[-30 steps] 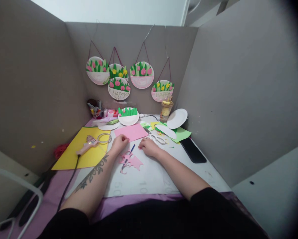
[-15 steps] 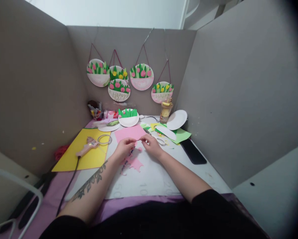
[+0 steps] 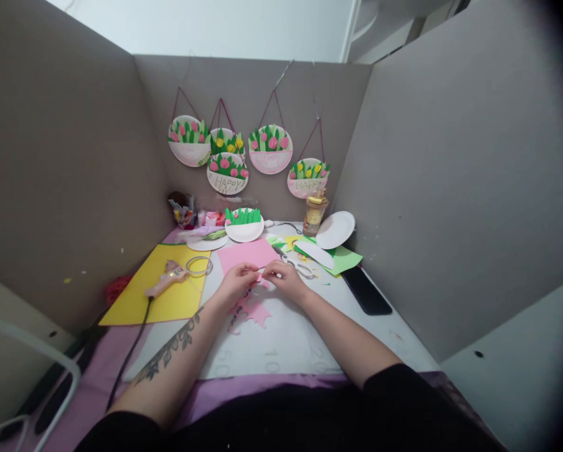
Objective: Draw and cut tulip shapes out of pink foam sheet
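Grip: both hands (image 3: 241, 280) (image 3: 285, 280) pinching pink piece (image 3: 260, 277) (above white sheet (image 3: 300, 339)); grey partitions (image 3: 450, 188).

paper scrap (image 3: 254, 310): pink | sheet (image 3: 125, 307): yellow | phone (image 3: 366, 291): black | tattoo (image 3: 164, 356): dark, leafy

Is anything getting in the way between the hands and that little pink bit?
Nothing visible is in the way: the left hand and right hand are right at the little pink bit. The cut-up pink paper lies nearer the person, not between them.
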Demonstrator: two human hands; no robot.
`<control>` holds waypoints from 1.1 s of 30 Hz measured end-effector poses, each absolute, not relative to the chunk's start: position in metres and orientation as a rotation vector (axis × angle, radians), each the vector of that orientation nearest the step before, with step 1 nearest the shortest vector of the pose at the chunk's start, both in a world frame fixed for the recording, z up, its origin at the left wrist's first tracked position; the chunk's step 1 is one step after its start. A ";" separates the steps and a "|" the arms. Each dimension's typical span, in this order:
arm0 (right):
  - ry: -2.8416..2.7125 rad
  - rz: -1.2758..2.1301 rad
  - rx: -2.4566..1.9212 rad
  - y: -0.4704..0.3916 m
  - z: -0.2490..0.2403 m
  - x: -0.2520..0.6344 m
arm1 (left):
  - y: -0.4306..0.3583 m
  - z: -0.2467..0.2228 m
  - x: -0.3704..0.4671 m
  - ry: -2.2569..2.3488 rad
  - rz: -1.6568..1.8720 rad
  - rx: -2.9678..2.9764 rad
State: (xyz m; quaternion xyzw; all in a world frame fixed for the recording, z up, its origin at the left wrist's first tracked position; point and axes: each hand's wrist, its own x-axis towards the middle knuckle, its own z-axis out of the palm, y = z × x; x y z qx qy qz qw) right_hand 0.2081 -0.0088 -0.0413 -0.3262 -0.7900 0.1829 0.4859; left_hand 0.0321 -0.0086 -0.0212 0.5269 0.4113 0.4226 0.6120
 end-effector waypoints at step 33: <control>-1.418 0.744 -0.924 -0.015 -0.042 0.192 | -0.007 -0.029 0.037 1.012 1.223 1.511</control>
